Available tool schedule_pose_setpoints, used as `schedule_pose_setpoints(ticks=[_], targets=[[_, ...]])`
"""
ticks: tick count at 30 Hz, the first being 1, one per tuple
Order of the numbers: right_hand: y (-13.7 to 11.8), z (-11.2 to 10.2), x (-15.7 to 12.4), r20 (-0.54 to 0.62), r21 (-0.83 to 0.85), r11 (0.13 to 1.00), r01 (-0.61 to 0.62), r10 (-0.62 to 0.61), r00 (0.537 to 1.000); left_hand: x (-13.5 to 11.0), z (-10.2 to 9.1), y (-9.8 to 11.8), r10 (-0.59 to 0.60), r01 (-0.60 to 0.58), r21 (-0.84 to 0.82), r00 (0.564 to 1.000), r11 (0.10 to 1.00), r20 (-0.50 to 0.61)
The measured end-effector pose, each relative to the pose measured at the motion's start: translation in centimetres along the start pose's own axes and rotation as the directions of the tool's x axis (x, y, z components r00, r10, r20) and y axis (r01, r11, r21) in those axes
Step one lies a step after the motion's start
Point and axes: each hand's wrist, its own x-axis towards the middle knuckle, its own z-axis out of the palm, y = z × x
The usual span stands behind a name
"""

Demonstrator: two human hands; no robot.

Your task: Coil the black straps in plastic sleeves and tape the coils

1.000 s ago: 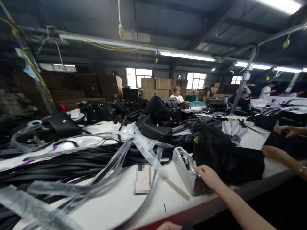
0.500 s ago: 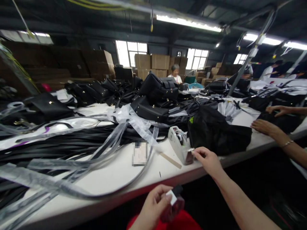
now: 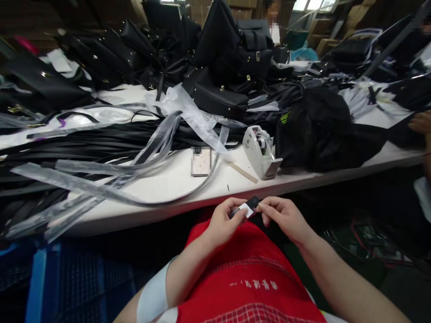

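Observation:
Both my hands meet over my lap, just below the white table's edge (image 3: 168, 204). My left hand (image 3: 225, 221) is closed on a small black piece (image 3: 249, 207) that carries a white tag. My right hand (image 3: 283, 216) pinches the other end of the same piece, fingers curled. A white tape dispenser (image 3: 261, 152) stands on the table just above my hands, beside a flat wooden stick (image 3: 243, 172).
Long black straps (image 3: 101, 143) and clear plastic sleeves (image 3: 101, 179) cover the table's left half. Black bags (image 3: 222, 67) are piled at the back, a black cloth heap (image 3: 319, 130) lies right. Another person's hand (image 3: 420, 123) shows at the far right. A blue crate (image 3: 47, 282) sits below left.
The view has tipped down. My right hand left the tape dispenser and came down to my lap, joining my left hand on the small black piece.

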Motion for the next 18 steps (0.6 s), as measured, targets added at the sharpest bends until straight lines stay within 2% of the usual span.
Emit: schedule_pose_setpoints(ticks=[5,9,12,15,18], targets=[[0.9,1.8,-0.5,0.061,0.007,0.999,-0.051,0.051,0.997,-0.1,-0.2,0.0,0.030,-0.029,0.040,0.999,0.999,-0.029],[1.2,2.1,0.0,0.035,-0.015,0.992,-0.124,0.125,0.992,-0.2,0.0,-0.2,0.005,-0.005,-0.010,1.000,1.000,-0.016],[1.2,2.2,0.2,0.070,-0.015,0.989,-0.150,0.151,0.986,-0.4,0.2,-0.1,-0.003,0.001,-0.052,1.000,0.999,-0.027],[1.5,2.2,0.2,0.137,-0.021,0.988,-0.151,0.152,0.979,-0.8,0.4,0.2,0.044,-0.040,0.044,0.993,0.998,-0.113],[2.9,2.5,1.1,0.254,0.003,0.990,-0.142,0.136,0.958,-0.4,0.2,-0.5,0.092,-0.036,0.205,0.959,0.978,-0.270]])
